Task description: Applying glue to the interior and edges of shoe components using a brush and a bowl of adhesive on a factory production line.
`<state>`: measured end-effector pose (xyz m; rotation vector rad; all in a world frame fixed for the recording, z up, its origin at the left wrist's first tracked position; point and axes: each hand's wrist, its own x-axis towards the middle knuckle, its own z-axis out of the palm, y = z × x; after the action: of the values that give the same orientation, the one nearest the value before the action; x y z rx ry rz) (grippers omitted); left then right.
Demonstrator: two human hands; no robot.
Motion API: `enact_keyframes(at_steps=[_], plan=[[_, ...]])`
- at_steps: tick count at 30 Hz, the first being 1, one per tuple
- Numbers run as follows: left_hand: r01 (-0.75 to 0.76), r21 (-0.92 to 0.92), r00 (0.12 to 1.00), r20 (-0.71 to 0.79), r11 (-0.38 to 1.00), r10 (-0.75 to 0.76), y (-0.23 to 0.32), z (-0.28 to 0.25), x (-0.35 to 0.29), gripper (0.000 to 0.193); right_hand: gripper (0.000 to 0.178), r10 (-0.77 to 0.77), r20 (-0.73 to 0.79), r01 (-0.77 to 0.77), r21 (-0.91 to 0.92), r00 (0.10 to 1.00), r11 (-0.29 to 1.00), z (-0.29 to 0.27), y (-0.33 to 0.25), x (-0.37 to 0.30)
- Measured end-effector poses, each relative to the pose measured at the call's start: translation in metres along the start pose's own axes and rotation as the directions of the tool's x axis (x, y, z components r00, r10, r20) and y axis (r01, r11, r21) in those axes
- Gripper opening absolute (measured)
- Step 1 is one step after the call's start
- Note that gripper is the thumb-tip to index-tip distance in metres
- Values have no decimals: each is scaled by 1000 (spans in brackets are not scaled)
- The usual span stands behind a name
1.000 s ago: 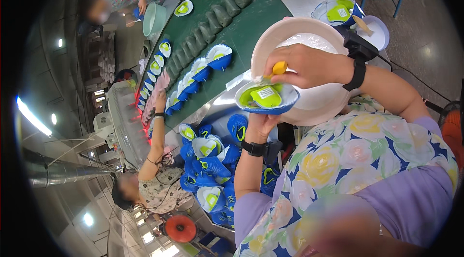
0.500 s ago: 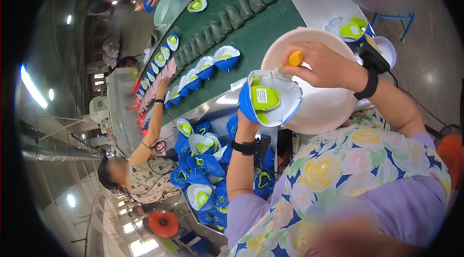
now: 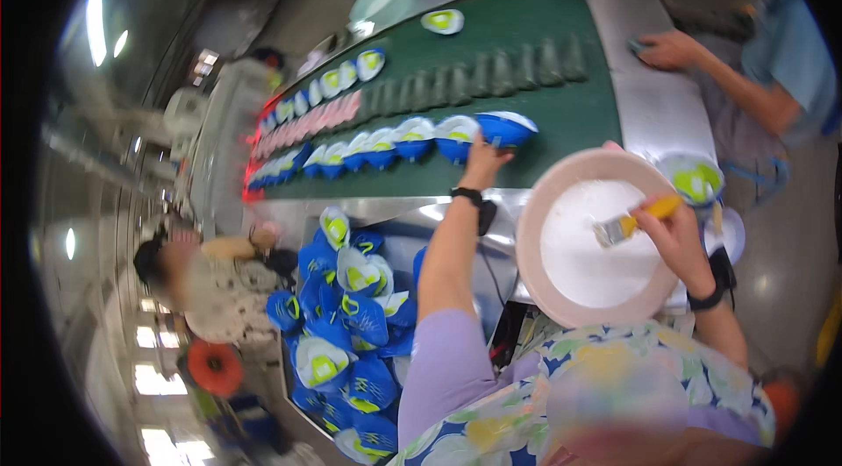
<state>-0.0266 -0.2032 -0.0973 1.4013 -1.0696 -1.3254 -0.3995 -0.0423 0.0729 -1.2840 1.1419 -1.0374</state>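
My left hand [image 3: 484,161] reaches out over the green belt [image 3: 395,181] and grips a blue shoe upper [image 3: 507,128] with a white lining, at the right end of a row of similar uppers [image 3: 412,140]. My fingers are partly hidden against its near side. In my right hand [image 3: 674,234] is a flat paintbrush [image 3: 627,226] with a yellow handle and pale bristles. The brush is over a pale pink basin [image 3: 532,269] holding white liquid [image 3: 588,269]; whether the bristles touch the liquid I cannot tell.
Dark shoe lasts [image 3: 500,71] and pink pieces [image 3: 311,122] line the belt's middle. A tray of blue uppers [image 3: 351,317] lies left of my arm. Co-workers sit at the left, at the far side and at the right, where a person's hand [image 3: 668,50] rests on the metal table [image 3: 645,102].
My left hand has carried the upper from beside the basin out to the belt's row. My right hand has moved away from the upper with the brush, over the basin. The view has turned.
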Motion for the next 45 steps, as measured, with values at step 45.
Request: enact_keyframes(at_steps=[45], plan=[[-257,809,885,417,528,-209,15,-105,-279,62,13,-169,226,232,-290,959,928,15,26,-46]])
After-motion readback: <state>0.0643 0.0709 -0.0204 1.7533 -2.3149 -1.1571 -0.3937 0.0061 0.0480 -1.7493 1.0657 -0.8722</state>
